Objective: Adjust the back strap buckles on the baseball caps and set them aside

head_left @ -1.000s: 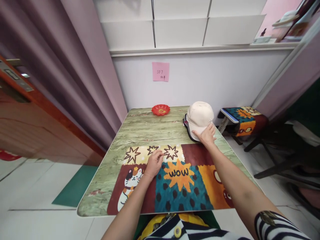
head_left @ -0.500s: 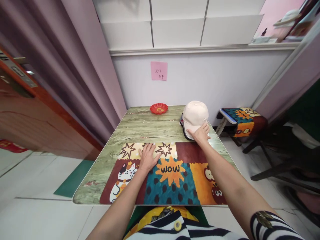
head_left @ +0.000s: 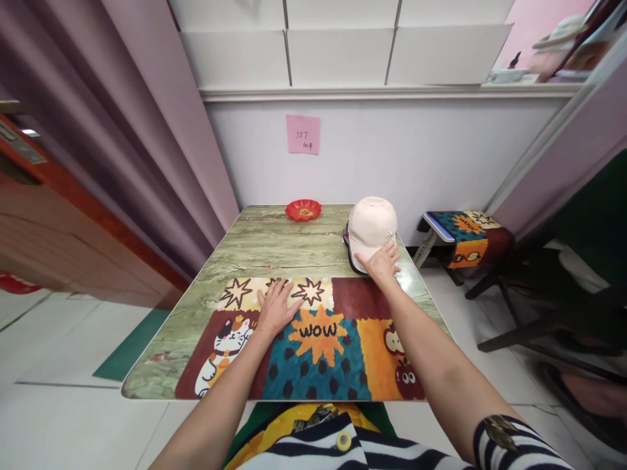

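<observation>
In the head view, the right hand lies on the brim of a cream baseball cap, its thumb spread toward the left and its other fingers together near the brim's right edge. Whether those fingers press or grip the brim, I cannot tell. The cap sits just beyond this hand, crown up and brim toward the person, near the right edge of a wood-patterned table. Beneath it, a dark cap shows along its left side and under the brim.

The left hand is well apart from the caps, to the left of the right hand and nearer the person. It is open wide, palm down, fingers spread and thumb out to the right, on a colorful patchwork-print mat. Under and beside its fingertips is the mat's pale strip with brown star outlines; to the right of its wrist is the "WOW" burst, and to the left of the wrist a printed cat.

Beyond the left hand, near the table's far edge, is a red scalloped dish. Above the dish, a pink paper note with handwriting is stuck on the white wall.
</observation>
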The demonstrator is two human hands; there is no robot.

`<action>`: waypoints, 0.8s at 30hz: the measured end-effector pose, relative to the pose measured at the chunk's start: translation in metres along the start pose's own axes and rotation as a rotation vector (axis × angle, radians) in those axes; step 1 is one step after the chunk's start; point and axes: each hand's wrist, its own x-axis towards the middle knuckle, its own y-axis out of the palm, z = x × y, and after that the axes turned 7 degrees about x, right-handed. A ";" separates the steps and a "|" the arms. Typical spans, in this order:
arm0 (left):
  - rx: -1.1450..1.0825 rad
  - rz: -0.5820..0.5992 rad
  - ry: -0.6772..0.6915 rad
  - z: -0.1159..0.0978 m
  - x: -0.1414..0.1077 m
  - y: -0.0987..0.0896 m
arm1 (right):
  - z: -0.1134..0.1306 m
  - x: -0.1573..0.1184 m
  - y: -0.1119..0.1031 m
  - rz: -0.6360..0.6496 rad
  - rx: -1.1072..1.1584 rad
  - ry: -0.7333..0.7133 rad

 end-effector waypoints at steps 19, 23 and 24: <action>-0.014 0.013 0.026 0.003 -0.005 0.002 | -0.001 -0.006 -0.002 -0.039 0.007 -0.014; -0.035 0.003 0.041 0.006 -0.007 0.002 | -0.002 -0.010 -0.006 -0.059 0.069 -0.029; -0.046 0.002 0.040 0.007 -0.007 0.002 | -0.003 -0.011 -0.007 -0.060 0.089 -0.037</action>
